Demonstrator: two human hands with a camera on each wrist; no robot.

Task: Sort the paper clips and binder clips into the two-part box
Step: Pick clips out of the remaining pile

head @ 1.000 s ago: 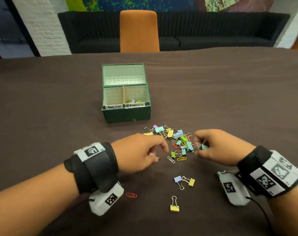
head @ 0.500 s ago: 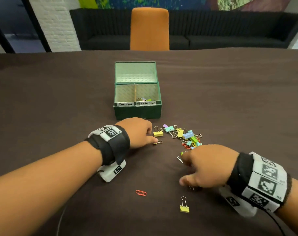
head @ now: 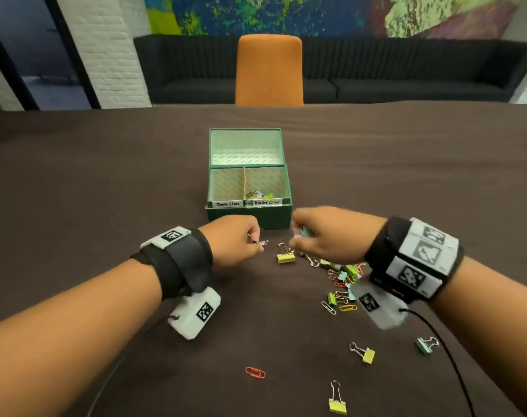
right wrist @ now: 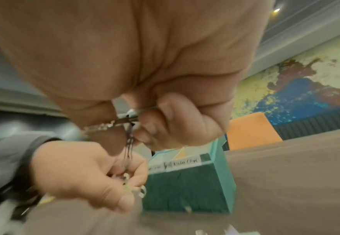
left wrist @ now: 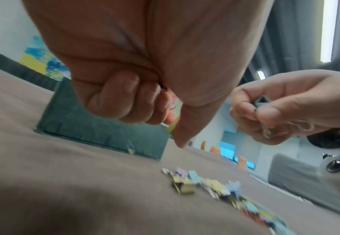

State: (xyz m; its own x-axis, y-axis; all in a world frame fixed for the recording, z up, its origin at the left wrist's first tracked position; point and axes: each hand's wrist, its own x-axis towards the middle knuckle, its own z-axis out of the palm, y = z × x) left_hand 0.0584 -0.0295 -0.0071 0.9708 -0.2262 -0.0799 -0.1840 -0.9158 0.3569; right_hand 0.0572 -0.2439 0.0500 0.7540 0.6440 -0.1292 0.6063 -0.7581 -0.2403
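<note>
The green two-part box (head: 250, 219) stands mid-table with its lid open, labelled Paper Clips on the left and Binder Clips on the right. A few binder clips (head: 260, 194) lie in the right part. My left hand (head: 256, 240) hovers just before the box front and pinches a small yellow-green clip (left wrist: 173, 125) with wire loops. Beside it, my right hand (head: 298, 236) grips a teal binder clip (left wrist: 262, 101), whose wire handles show below the fingers (right wrist: 128, 117). A mixed pile of clips (head: 343, 275) lies under my right wrist.
A yellow binder clip (head: 285, 256) sits between my hands. Nearer me lie a red paper clip (head: 255, 372), two yellow binder clips (head: 337, 404) (head: 366, 355) and a teal one (head: 425, 345). An orange chair (head: 269, 70) stands beyond the table's far edge.
Both hands have lifted off the table and moved forward to the box front. My right hand left the near clips and now holds a teal binder clip.
</note>
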